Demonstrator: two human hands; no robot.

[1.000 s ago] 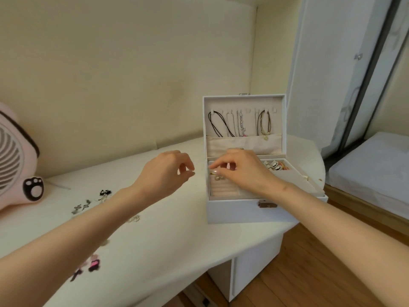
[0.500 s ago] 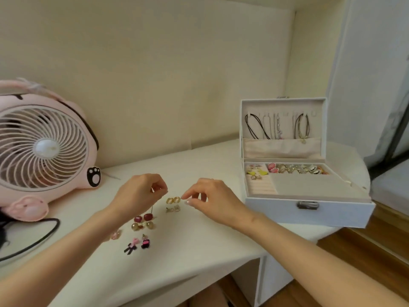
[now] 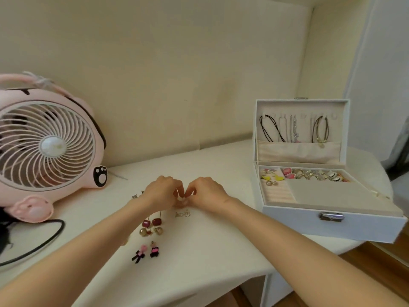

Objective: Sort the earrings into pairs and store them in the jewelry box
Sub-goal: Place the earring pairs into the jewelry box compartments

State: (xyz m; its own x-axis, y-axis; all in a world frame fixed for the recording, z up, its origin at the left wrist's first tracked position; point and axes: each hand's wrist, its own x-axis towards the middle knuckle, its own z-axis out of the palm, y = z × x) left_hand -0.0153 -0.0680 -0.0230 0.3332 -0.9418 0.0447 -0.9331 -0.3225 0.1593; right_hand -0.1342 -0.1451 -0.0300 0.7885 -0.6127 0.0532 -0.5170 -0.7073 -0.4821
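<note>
Head view: left hand [image 3: 162,192] and right hand [image 3: 208,192] bunch fingers over small earrings [image 3: 183,202], grip unclear; best lift both as a pair to the jewelry box [image 3: 298,224] at three o'clock.

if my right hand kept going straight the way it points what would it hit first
Most likely the left hand: the right hand points left toward it, fingertips nearly meeting. Depth between them is unclear, so it might slip past.

Fan [image 3: 47,147]: cut by left edge.
Cable [image 3: 63,227]: runs off left edge.
Left hand [image 3: 162,192], Right hand [image 3: 207,191]: fingertips together; anything between them hidden.
Earring [image 3: 135,196]: half behind left wrist, shape unclear.
Jewelry box [image 3: 332,227]: far-row pieces too blurred to count.
</note>
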